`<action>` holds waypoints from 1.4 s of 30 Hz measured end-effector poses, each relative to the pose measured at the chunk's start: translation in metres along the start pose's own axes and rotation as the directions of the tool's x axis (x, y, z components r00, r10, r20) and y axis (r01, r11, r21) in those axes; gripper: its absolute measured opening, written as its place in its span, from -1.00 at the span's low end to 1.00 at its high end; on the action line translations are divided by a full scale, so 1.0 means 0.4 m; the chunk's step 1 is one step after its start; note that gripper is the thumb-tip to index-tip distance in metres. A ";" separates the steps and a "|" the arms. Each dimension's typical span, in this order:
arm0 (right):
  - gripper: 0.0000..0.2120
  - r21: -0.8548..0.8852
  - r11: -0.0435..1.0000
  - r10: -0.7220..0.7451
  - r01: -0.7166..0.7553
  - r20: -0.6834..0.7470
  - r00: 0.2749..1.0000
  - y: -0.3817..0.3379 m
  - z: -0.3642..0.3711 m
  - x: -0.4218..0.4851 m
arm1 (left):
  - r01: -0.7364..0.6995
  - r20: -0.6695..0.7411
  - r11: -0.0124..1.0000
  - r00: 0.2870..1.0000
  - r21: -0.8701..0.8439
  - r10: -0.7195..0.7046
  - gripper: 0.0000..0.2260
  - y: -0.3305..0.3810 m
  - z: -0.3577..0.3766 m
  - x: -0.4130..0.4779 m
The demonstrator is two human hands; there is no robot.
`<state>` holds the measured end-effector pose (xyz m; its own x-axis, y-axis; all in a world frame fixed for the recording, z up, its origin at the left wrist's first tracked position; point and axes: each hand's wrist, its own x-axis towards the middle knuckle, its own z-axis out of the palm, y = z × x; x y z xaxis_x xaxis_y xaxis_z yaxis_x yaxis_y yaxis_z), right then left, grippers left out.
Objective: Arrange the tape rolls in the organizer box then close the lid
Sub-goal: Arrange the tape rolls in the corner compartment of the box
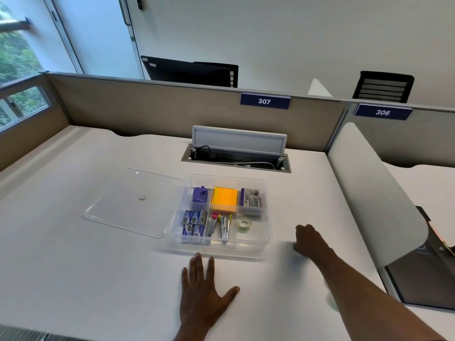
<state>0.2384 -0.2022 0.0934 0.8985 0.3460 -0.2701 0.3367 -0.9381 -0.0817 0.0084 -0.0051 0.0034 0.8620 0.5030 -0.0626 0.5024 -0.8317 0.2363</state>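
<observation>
A clear plastic organizer box [268, 232] sits on the white desk, its clear lid [128, 200] lying flat to its left. One clear tape roll [244, 224] lies in the box's near right compartment. Other compartments hold staple boxes [193, 221], yellow sticky notes [224, 198], a purple item and staplers. My left hand [204, 291] rests flat on the desk just in front of the box, fingers spread. My right hand [310, 241] is curled on the desk to the right of the box; whether it holds anything is hidden.
An open cable tray [236, 158] with its flap raised lies behind the box. Beige partition walls [147, 109] enclose the desk at the back and left. A white curved divider [369, 188] stands at the right.
</observation>
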 end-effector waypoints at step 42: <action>-0.70 0.104 0.914 -0.378 0.393 -0.141 0.915 -0.264 0.011 0.116 | 0.004 0.044 0.997 0.999 -0.076 -0.001 -0.09 0.002 -0.029 0.006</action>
<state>0.2432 -0.0871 0.0853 0.7349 0.6733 -0.0811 0.6313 -0.7229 -0.2808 0.0100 -0.0020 0.0148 0.8638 0.4927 -0.1052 0.4993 -0.8096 0.3087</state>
